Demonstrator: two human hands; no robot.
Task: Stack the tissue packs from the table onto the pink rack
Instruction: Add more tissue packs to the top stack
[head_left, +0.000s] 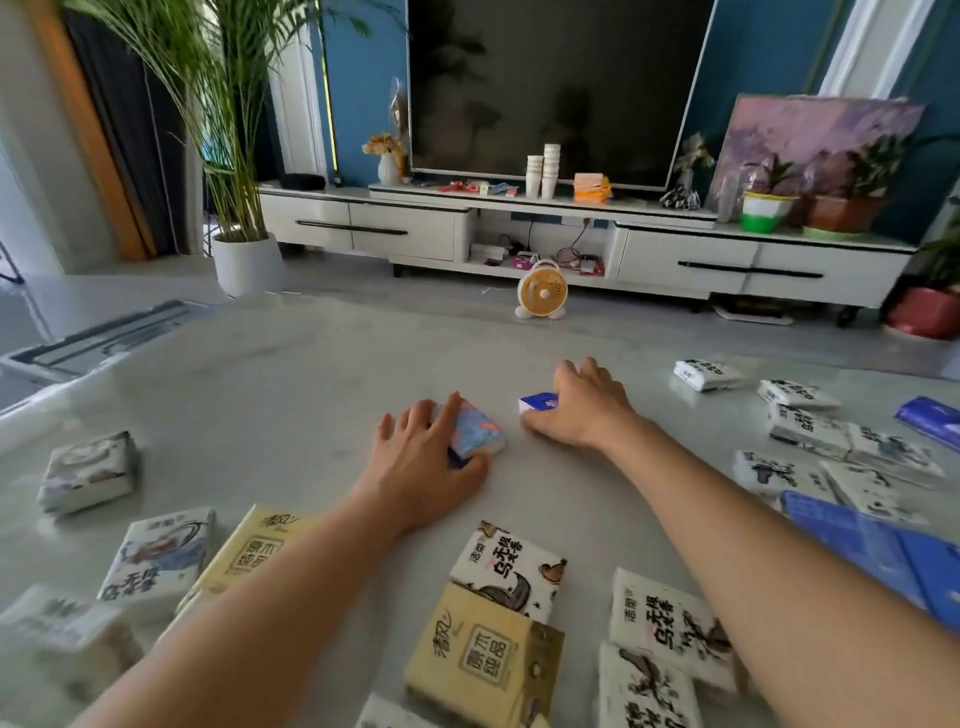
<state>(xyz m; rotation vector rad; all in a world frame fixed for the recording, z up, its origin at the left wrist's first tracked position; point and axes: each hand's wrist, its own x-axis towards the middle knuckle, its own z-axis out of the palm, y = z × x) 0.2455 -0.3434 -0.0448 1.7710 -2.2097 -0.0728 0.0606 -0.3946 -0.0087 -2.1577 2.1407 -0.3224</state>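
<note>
Near the middle of the grey table (291, 395), my left hand (421, 457) grips a small pack with a pale blue and pink pattern (475, 428), fingers over its top and thumb along its near side. Just to the right, my right hand (584, 405) covers a small blue and white tissue pack (537, 401), whose left end sticks out from under the fingers. Several more tissue packs lie around: white ones with black lettering (511, 566), yellow ones (483, 660) and blue ones (883, 551). No pink rack is in view.
Beyond the table stand a white TV cabinet (405, 228) with a large dark screen, paper cups and potted plants. A small orange fan (542, 291) sits on the floor. A tall palm in a white pot (247, 262) stands at left.
</note>
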